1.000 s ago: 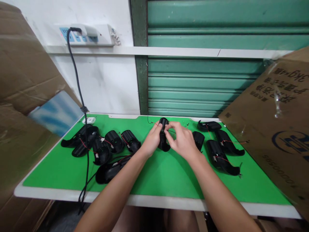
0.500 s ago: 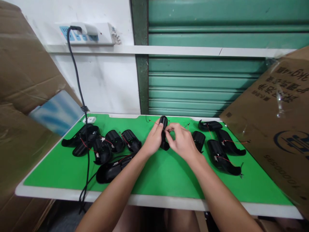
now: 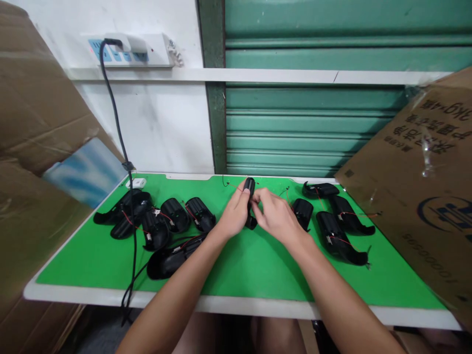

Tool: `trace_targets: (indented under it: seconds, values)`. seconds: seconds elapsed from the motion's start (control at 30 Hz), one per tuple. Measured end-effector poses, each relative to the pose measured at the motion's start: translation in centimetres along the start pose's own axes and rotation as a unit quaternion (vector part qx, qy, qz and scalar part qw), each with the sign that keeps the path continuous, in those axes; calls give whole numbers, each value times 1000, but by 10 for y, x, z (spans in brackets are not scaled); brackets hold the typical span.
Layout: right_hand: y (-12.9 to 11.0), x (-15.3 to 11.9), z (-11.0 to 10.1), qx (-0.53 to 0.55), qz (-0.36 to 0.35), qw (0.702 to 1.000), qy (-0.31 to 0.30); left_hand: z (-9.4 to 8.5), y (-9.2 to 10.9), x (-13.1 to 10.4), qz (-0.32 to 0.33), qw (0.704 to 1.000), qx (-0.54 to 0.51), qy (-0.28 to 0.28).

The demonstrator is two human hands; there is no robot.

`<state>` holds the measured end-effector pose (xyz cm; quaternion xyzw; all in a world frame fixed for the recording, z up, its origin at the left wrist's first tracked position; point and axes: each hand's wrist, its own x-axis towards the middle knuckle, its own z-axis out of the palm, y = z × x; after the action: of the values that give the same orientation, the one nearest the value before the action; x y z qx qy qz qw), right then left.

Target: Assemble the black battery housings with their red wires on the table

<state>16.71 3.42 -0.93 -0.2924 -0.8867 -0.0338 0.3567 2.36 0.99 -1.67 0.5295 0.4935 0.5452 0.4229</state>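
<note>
My left hand (image 3: 236,209) is wrapped round a black curved plastic casing (image 3: 250,186), held upright over the middle of the green table. On the casing's right side, the fingers of my right hand (image 3: 271,209) are pinched together against it. Whatever lies between those fingertips is too small and hidden to make out. A thin red wire shows just behind my left hand. Similar black casings with red wires lie on both sides, the closest being one casing (image 3: 199,215) to the left and another casing (image 3: 303,214) beside my right forearm.
A black cable (image 3: 117,118) hangs from the wall socket strip (image 3: 158,50) across the table's left part. Cardboard boxes flank the table, one box (image 3: 413,196) at right. Several casings, including a long casing (image 3: 173,258), lie on the green tabletop (image 3: 254,275). A green shutter (image 3: 313,108) stands behind.
My right fingers have shifted slightly along the casing, and its lower part has turned a little. My left hand keeps its hold. The view has barely moved.
</note>
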Motion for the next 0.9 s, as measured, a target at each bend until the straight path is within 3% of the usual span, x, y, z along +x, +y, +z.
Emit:
trace_targets:
  seconds: [0.13, 0.23, 0.4, 0.57, 0.63, 0.9]
  values:
    - [2, -1, 1, 27, 18, 999, -8, -2, -1, -1, 28, 999, 23, -22]
    - [5, 0, -1, 108, 45, 993, 0, -5, 0, -1, 36, 999, 22, -34]
    - [13, 6, -14, 263, 145, 948, 103, -8, 6, -2, -13, 994, -88, -70]
    - [10, 10, -24, 424, 197, 884, -20, -8, 10, -6, 11, 987, -109, -119]
    - [8, 10, -27, 451, 206, 867, -35, -9, 11, -7, 23, 988, -78, -130]
    - [8, 9, -31, 462, 210, 861, -42, -13, 10, -9, 77, 986, 24, -145]
